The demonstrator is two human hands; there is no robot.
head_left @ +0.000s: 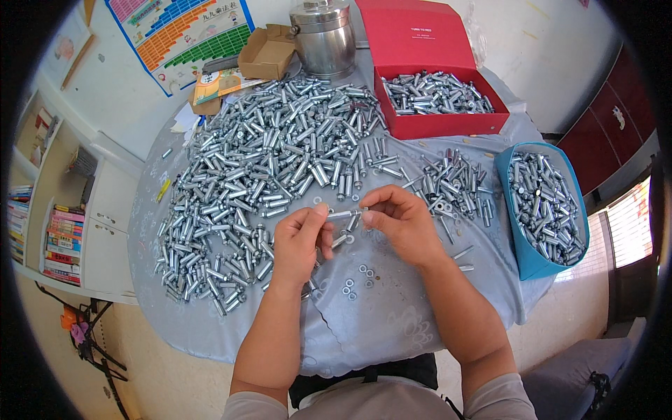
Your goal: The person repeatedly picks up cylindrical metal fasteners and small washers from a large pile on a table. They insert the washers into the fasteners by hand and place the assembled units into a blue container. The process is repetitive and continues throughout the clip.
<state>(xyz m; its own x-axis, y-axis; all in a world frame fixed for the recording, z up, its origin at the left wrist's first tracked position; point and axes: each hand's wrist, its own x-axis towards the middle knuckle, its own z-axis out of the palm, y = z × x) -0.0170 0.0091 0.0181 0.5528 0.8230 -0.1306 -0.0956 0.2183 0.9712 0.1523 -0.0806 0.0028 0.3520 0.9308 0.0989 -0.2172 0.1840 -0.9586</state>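
Note:
My left hand [299, 240] and my right hand [400, 222] meet over the middle of the table, each pinching one end of a single silver expansion bolt [344, 214] held level between them. Just below the hands lie a few loose washers and nuts [358, 274] on the pale grey tablecloth [378, 322]. A big heap of silver bolts [273, 168] spreads to the left and behind my hands. A smaller pile of bolts [451, 185] lies to the right of them.
An open red box [437, 126] holding bolts stands at the back right. A blue container [535, 262] full of bolts is at the right edge. A steel pot [323, 38] and an open cardboard box [266, 54] stand at the back. White shelves with books [59, 241] are at left.

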